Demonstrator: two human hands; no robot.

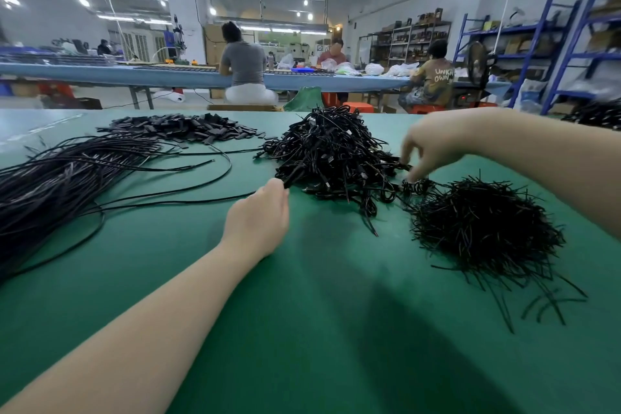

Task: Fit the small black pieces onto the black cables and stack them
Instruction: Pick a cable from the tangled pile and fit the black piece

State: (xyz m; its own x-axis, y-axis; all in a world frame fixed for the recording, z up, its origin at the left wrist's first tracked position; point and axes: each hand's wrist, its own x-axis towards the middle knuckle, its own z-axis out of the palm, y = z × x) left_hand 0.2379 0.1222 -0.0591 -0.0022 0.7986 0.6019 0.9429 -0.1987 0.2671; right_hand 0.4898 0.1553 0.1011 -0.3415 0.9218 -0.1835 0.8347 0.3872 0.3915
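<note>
Green counter (336,296), seen from the head camera.

Left hand (258,218), near centre — fingers curled together, pinching the end of a black cable (295,173) at the fingertips. The cable end points toward 1 o'clock from the hand and runs into the tangled heap of cables (331,158) just beyond; its long run trails off toward 9 o'clock along the counter.

Right hand (433,144), at 2 o'clock from the left hand — fingers bent downward, tips (415,176) at the right edge of the tangled heap, touching a small dark clump (418,185) between that heap and the mound of short black strands (487,228). Motion blur here; cannot tell whether the fingers actually grip anything.

Bundle of long black cables (50,185) at 9 o'clock, lying flat, fanned toward the left edge.

Pile of small black pieces (188,127) at 11 o'clock, far side of the counter, well apart from both hands.

Behind: another long blue bench (168,76) with seated people (247,65), blue shelving (537,44) at 2 o'clock.
</note>
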